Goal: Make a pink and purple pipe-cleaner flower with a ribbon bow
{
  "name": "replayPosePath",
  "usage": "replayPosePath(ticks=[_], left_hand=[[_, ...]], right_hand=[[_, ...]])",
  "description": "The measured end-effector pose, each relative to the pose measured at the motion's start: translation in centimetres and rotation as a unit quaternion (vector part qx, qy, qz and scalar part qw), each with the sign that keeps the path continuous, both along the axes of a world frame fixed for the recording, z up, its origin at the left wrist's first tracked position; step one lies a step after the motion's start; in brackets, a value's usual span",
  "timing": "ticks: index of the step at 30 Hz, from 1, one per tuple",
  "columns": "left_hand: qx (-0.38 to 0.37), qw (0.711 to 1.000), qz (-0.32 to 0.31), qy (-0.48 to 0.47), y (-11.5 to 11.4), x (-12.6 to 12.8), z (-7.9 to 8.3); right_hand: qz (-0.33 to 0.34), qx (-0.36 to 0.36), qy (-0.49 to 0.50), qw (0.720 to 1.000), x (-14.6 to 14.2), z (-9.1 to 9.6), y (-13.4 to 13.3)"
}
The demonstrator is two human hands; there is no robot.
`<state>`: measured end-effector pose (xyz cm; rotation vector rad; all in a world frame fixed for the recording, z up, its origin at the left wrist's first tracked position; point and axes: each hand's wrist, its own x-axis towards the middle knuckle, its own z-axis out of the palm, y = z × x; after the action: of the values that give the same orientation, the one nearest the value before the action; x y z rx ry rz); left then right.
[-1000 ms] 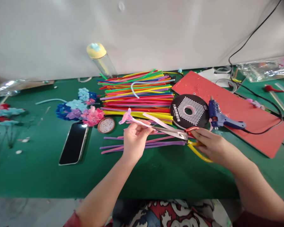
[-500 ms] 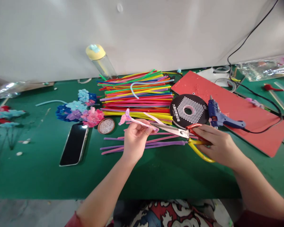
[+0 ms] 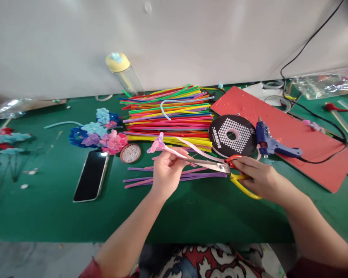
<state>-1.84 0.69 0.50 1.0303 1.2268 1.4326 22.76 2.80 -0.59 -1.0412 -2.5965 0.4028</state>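
Note:
My left hand (image 3: 167, 170) pinches the stem of a pink and lilac pipe-cleaner flower (image 3: 157, 143), its bloom sticking out past the fingers to the upper left. My right hand (image 3: 259, 175) is closed around the handles of scissors (image 3: 220, 166), one red and one yellow. Their metal blades point left and reach the fingertips of my left hand, over the stem end. Whether the blades are fully closed is hard to see. Behind them a pale pink ribbon (image 3: 195, 148) runs down to the right toward the black ribbon spool (image 3: 246, 136).
Colourful pipe cleaners (image 3: 168, 123) lie stacked behind my hands. To the left are fuzzy flowers (image 3: 114, 142), a small dish of white beads (image 3: 130, 153) and a phone (image 3: 90, 177). A glue gun (image 3: 278, 146) rests by a red board (image 3: 316, 162); a bottle (image 3: 124, 73) stands behind.
The scissors have shifted slightly left and down, and the blades now cover the stem end that showed before. More of the pale ribbon shows behind them. My left hand still holds the flower.

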Motion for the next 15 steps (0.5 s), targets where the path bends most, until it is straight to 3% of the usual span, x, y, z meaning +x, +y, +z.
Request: replayPosePath(ticks=[9, 15], left_hand=[[-0.029, 0.999, -0.016, -0.003, 0.11, 0.04, -0.40], [-0.005, 1.000, -0.006, -0.003, 0.24, 0.16, -0.63]], right_hand=[[0.026, -0.029, -0.050, 0.998, 0.26, 0.16, 0.08], [0.032, -0.040, -0.030, 0.998, -0.02, 0.22, 0.36]])
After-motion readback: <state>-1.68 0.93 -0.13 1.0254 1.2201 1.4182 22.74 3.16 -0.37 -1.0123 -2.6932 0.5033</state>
